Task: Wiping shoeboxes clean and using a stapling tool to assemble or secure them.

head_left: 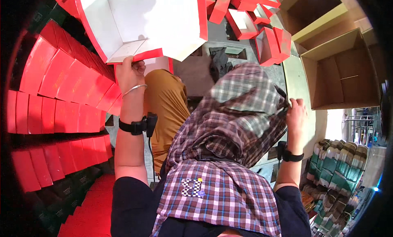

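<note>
At the upper left stands a large red box with a white inside (163,20), its open side toward me. My left hand (133,71) is closed on the red flap (148,54) at the box's near lower edge. A plaid apron (241,102) covers my lap and knee. On the right, my right hand (297,111) has its fingers curled at the apron's dark side edge, which stretches out toward it; the fingertips are partly hidden. Each wrist wears a black strap with a small device, and a bracelet circles the left one.
Stacked red boxes (61,75) fill the left side. Several smaller red trays (241,24) lie ahead on the grey slatted surface near a black cloth (220,61). An open brown carton (339,73) stands at the right, above bundled green-and-white packs (337,163). A mustard-trousered leg (163,102) shows beside the apron.
</note>
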Demonstrator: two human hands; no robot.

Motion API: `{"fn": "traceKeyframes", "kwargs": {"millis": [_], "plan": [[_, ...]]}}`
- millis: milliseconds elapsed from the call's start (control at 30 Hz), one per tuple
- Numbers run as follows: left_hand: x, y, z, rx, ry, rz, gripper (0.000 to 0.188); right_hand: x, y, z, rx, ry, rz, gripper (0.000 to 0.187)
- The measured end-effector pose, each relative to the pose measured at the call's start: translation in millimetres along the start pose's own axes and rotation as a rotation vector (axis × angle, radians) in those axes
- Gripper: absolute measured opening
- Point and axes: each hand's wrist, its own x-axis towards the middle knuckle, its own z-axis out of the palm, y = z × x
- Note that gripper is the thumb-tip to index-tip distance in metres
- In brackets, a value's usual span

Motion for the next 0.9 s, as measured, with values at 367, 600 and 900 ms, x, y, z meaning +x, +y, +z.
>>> {"fn": "traceKeyframes", "kwargs": {"millis": [367,600,900], "plan": [[-18,15,5,0.015,-0.080,0.069,0.008,-6,-254,169,0.039,-0.659,-0.873,0.033],[-32,52,-12,0.115,-0.122,0.084,0.006,13,-256,129,0.580,-0.115,-0.702,0.013],[-30,78,76,0.107,-0.209,-0.055,0.015,48,-306,69,1.088,0.437,-0.967,0.028]]}}
